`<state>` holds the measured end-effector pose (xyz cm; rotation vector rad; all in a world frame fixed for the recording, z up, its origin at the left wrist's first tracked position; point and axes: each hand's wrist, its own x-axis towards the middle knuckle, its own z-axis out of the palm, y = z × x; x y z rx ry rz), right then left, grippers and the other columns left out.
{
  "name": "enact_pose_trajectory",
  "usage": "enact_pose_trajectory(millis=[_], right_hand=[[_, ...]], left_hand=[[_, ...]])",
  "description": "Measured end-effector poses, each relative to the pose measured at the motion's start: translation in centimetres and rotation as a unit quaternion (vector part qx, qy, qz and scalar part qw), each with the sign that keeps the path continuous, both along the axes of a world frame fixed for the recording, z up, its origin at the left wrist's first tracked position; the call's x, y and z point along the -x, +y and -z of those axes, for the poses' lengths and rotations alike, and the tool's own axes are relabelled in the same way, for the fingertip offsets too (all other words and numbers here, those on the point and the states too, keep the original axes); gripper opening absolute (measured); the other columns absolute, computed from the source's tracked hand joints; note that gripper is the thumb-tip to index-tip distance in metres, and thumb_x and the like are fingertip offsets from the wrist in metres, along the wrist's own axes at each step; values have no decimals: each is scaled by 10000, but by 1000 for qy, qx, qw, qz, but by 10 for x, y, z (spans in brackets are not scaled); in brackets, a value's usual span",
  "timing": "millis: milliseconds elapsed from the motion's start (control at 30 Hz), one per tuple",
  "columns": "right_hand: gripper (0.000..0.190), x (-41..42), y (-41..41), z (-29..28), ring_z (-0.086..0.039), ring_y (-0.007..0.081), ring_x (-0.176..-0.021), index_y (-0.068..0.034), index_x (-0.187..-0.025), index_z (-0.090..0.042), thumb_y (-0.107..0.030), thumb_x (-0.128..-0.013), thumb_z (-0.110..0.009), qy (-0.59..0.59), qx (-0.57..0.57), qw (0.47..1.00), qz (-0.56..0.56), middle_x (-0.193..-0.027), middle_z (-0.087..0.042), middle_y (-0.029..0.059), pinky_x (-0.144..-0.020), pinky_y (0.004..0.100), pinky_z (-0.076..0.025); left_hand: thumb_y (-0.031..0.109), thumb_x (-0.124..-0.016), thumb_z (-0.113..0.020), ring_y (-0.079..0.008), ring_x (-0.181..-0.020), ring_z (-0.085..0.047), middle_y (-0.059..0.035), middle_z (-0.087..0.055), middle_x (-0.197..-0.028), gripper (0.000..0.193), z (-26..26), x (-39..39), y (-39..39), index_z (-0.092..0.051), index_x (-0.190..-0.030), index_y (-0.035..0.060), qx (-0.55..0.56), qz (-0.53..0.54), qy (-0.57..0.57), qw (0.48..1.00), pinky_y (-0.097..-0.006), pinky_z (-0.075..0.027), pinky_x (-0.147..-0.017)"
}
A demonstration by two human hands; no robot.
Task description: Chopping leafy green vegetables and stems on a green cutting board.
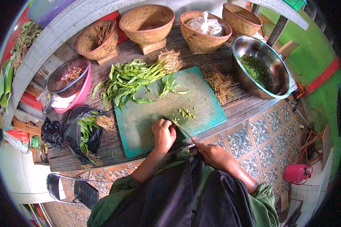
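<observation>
A green cutting board [159, 113] lies on the wooden table. My right hand [213, 151] is closed around a knife [184, 131], its blade reaching over the board's near edge. Close to the blade tip, my left hand [163, 133] rests on the board with curled fingers; whether it holds something is hidden. Small cut green stem pieces [187, 112] lie just beyond the knife. A bunch of leafy greens with roots [136, 76] spreads over the board's far left part, with a loose leafy sprig [169, 86] beside it. Cut-off roots [218, 83] lie right of the board.
A steel bowl with chopped greens [261, 68] stands at the right. Woven baskets [147, 25] line the back. At the left are a pink basin [83, 92] under a dark bowl and a black plastic bag [74, 124] with more greens. A chair [85, 193] stands below left.
</observation>
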<state>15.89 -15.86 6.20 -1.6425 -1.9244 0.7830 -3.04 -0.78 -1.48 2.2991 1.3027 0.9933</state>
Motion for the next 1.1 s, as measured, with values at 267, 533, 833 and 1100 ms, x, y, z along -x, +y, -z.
enact_pose_trajectory(millis=[267,533,833,1100], right_hand=[[437,12,15,1,-665,439,-836,-134,-1411,-500,-141,-976,-532,8,50,998,38,-921,-655,289,-730,478,-531],[500,0,0,-10,-670,425,-782,-139,-1437,-468,-132,-943,-548,-7,11,999,29,-914,-661,269,-669,488,-529],[554,9,4,6,-668,423,-716,-183,-1466,-427,-121,-924,-521,-49,40,998,21,-827,-644,284,-614,501,-531],[587,6,-4,-6,-659,453,-717,-203,-1485,-395,-94,-917,-497,-81,84,993,-1,-829,-645,284,-609,519,-523]], left_hand=[[92,-759,-674,-310,-899,-584,-68,-599,-865,89,-4,2,0,-639,-840,90,29,12,-7,999,-468,-397,-817],[125,-787,-684,-276,-921,-583,-51,-598,-854,90,-7,9,-10,-696,-875,117,17,0,16,1000,-450,-387,-832],[110,-766,-685,-285,-871,-585,-61,-596,-841,103,-5,6,-8,-686,-869,117,-2,-5,20,1000,-456,-382,-807],[107,-764,-684,-294,-877,-582,-64,-588,-829,98,-7,7,-9,-673,-861,118,-27,-11,39,999,-456,-381,-793]])
